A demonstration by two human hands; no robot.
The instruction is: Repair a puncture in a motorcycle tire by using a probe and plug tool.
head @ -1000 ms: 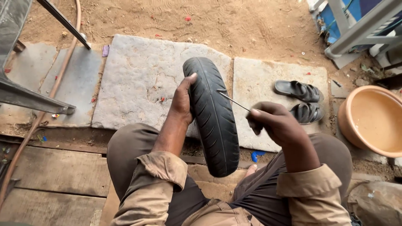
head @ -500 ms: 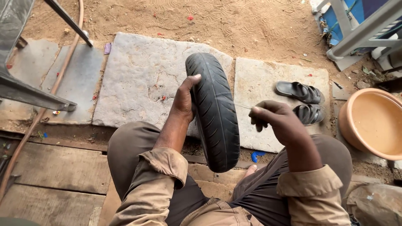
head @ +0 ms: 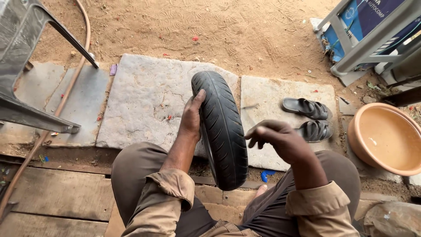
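Note:
A black tyre [head: 223,131] stands upright between my knees, tread facing me. My left hand [head: 190,118] grips its left side, thumb pressed on the upper tread. Just right of the tyre, my right hand [head: 280,138] hovers with its fingers curled downward, a small gap away from the rubber. No tool shows in that hand from this angle. Both arms wear tan sleeves rolled at the cuff.
Flat stone slabs [head: 144,96] lie on sandy ground ahead. A pair of dark sandals [head: 309,116] rests on the right slab, an orange basin [head: 386,138] beyond them. A metal frame [head: 30,57] and hose [head: 66,92] are at left, wooden planks [head: 57,197] below.
A thin metal rod seen in my right hand one second ago is no longer visible. That hand has lifted slightly and turned palm down. The tyre and left hand stay put.

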